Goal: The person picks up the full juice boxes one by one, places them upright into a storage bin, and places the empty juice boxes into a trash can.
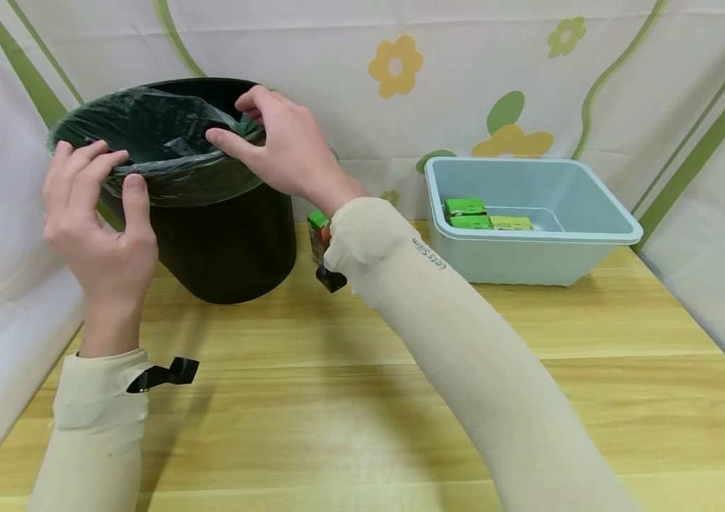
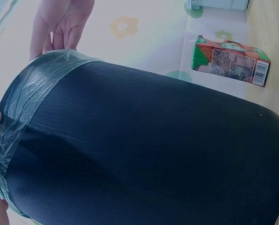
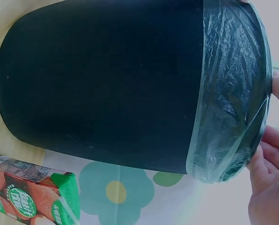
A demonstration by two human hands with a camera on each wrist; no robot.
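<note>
A black trash bin (image 1: 228,249) stands at the back left, lined with a thin dark green trash bag (image 1: 208,181) folded over its rim. My left hand (image 1: 99,213) holds the bag at the near left rim, fingers bent over the edge and thumb lower down outside. At the right rim my right hand (image 1: 288,142) holds the bag's edge, thumb toward the inside and fingers farther back. In the right wrist view the folded bag (image 3: 228,93) forms a wrinkled band round the bin's top.
A juice carton (image 2: 233,61) stands on the table right of the bin, partly behind my right wrist in the head view. Farther right is a light blue plastic tub (image 1: 516,256) with several green and yellow cartons (image 1: 471,213). A flowered white cloth (image 1: 336,57) hangs behind.
</note>
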